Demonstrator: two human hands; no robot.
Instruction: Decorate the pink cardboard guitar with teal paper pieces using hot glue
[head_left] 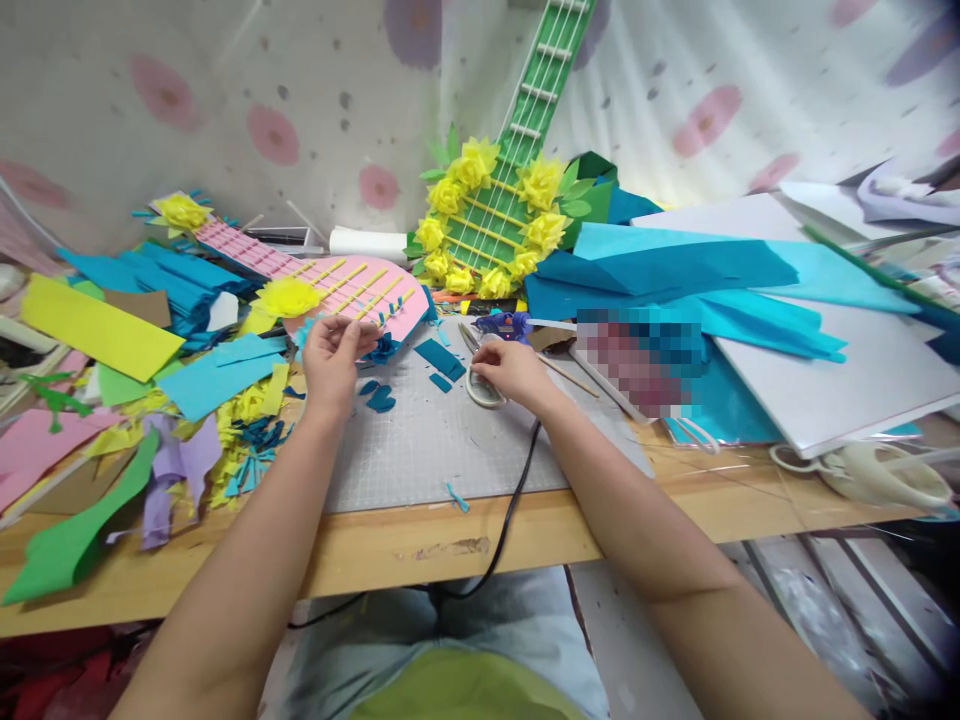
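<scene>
My right hand has its fingers closed at the handles of a pair of scissors lying on the grey cutting mat. My left hand is held in a pinch above the mat's left side, in front of the pink paper guitar. Whatever is between those fingertips is too small to make out. Light blue frilled paper shows just beside the left hand. Dark blue cut petals and a dark blue paper strip lie between the hands.
A green paper guitar ringed with yellow flowers leans at the back. Coloured paper scraps crowd the left. Blue sheets and white boards fill the right. A purple glue gun lies behind the scissors; a black cord crosses the front edge.
</scene>
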